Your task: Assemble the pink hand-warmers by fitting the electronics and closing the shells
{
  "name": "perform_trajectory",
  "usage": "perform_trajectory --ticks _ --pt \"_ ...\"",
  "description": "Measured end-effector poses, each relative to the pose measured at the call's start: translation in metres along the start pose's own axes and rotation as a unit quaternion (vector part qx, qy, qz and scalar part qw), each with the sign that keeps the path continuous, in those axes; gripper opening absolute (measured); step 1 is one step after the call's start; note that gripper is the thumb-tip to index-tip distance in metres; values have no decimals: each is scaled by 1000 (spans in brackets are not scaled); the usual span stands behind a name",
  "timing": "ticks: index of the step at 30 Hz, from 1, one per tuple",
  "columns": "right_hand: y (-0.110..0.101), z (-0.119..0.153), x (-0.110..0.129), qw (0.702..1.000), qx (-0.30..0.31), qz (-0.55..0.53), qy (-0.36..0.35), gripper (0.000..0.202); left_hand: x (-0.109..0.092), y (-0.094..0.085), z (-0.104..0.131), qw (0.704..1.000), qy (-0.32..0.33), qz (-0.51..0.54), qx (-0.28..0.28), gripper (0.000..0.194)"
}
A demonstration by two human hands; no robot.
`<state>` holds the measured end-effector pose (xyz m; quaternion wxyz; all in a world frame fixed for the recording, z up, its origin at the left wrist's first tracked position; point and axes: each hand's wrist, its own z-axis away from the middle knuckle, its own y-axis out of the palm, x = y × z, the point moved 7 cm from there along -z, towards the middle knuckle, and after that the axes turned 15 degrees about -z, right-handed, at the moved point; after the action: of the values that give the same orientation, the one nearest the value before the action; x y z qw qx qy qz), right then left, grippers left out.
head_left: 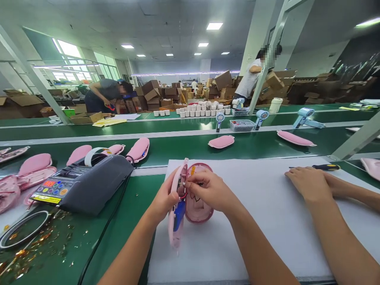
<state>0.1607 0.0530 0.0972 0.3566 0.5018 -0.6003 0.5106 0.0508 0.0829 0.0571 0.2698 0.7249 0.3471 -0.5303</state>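
Observation:
My left hand (164, 200) grips a pink shell half (175, 225), held on its edge with its inner side turned to the right. Inside it a blue part (179, 215) and small electronics show. Beside it, on the white sheet (231, 245), stands an open pink rounded shell (200, 211) with an orange piece at its top. My right hand (209, 188) reaches over this shell, thumb and fingers pinched near the electronics and a thin red wire. What exactly the fingertips hold is too small to tell.
A dark tape dispenser (97, 184) with a black cable stands left, near a ring (25, 229) and tape scraps. Another person's hands (311, 184) rest at right by a screwdriver (326, 167). Pink shells (221, 141) and blue handheld devices (305, 118) lie beyond.

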Motion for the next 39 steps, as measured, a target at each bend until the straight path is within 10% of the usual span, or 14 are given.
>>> perform_trajectory --ticks 39 --pt "3 5 -11 995 51 -83 -10 18 10 3 -3 1000 -10 -22 9 93"
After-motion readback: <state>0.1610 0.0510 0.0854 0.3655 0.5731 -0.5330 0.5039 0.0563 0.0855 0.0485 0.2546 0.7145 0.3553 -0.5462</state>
